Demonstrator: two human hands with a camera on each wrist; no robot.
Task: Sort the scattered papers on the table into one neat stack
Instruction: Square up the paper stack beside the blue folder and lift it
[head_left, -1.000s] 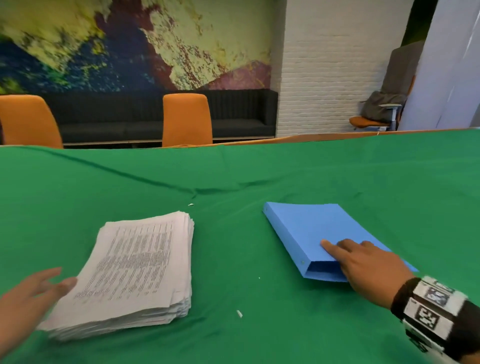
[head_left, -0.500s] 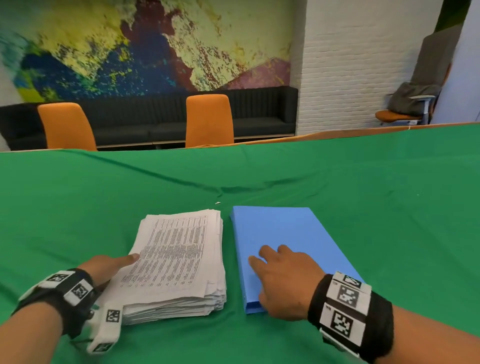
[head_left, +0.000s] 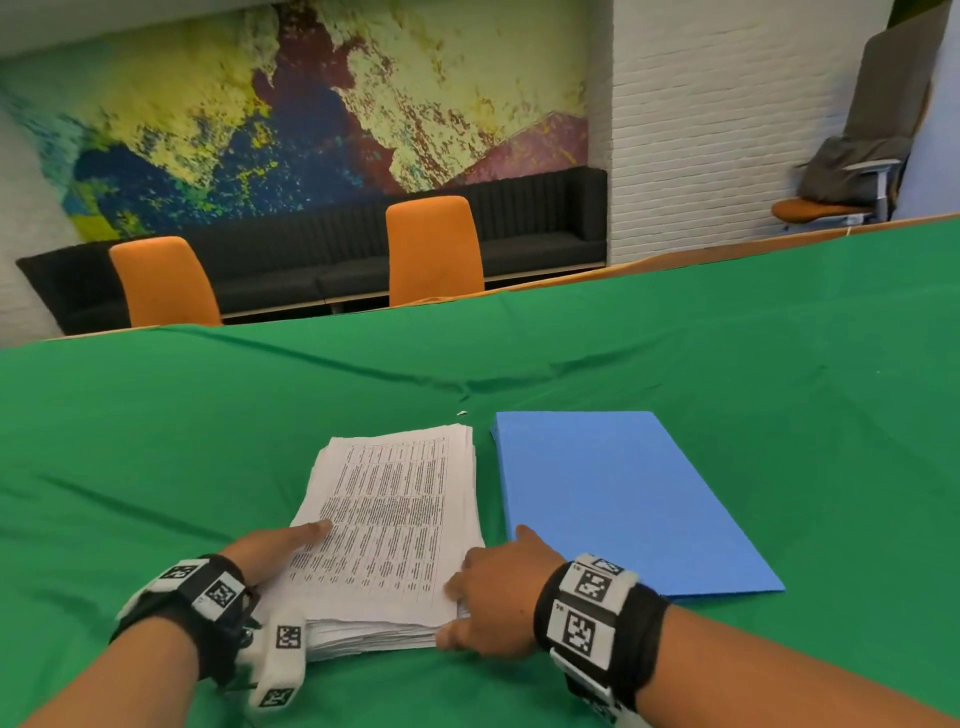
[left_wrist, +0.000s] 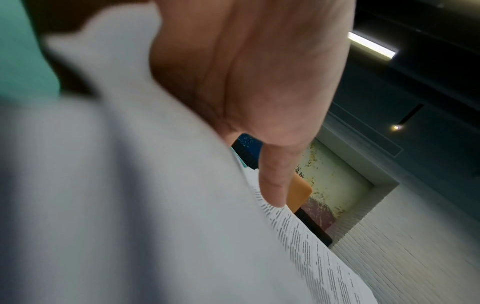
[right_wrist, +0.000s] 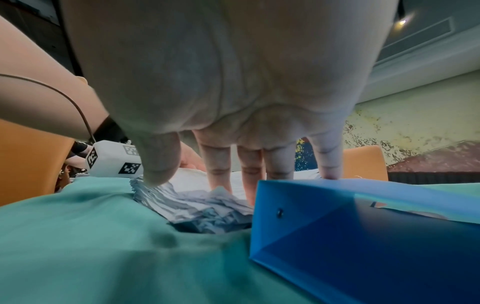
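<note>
A thick stack of printed papers (head_left: 395, 530) lies on the green tablecloth (head_left: 779, 415), with a blue folder (head_left: 613, 499) flat just to its right. My left hand (head_left: 270, 551) grips the stack's near left corner: the thumb (left_wrist: 275, 185) lies on the top page, and the other fingers are hidden behind the edge. My right hand (head_left: 498, 587) stands at the near right corner. In the right wrist view its straight fingers (right_wrist: 221, 164) touch the ragged sheet ends (right_wrist: 197, 205), and the little finger rests on the folder (right_wrist: 363, 226).
Two orange chairs (head_left: 434, 249) and a dark bench (head_left: 540, 228) stand beyond the table's far edge. A grey-draped chair (head_left: 841, 182) sits at the back right. A small paper scrap (head_left: 461, 413) lies past the stack. Cloth creases run across the table.
My right hand left the top of the blue folder and came to the stack's near right corner. My left thumb slid further onto the top page. Stack and folder stay side by side.
</note>
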